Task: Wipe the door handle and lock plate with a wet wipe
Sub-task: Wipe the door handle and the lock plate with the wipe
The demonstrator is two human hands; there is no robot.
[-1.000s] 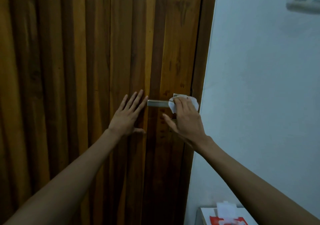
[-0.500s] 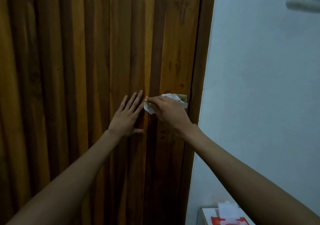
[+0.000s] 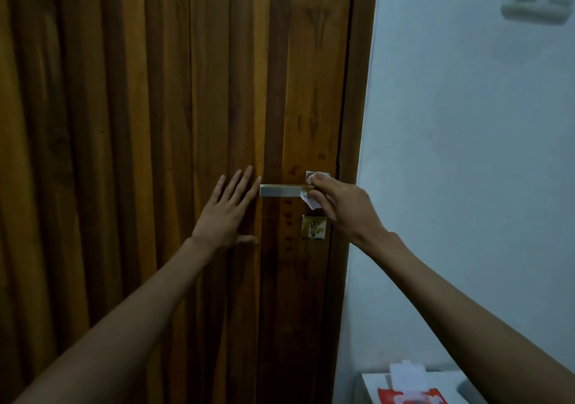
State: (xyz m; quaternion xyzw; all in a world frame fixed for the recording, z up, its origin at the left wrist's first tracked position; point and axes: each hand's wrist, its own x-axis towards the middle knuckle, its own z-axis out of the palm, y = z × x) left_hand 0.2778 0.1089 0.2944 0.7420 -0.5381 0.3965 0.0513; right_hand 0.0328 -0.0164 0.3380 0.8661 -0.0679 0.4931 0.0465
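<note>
Door handle (image 3: 281,190): silver square-section lever, horizontal, free end pointing left, its right end at the square mount near the door (image 3: 155,123) edge. Wet wipe (image 3: 312,202): white, crumpled, pinched in the right hand (image 3: 345,207) and pressed onto the lever's right end, one corner hanging below the bar. Lock plate (image 3: 313,227): small square metal plate with a keyhole, flat on the wood just below the handle, uncovered, apart from the wipe.
</note>
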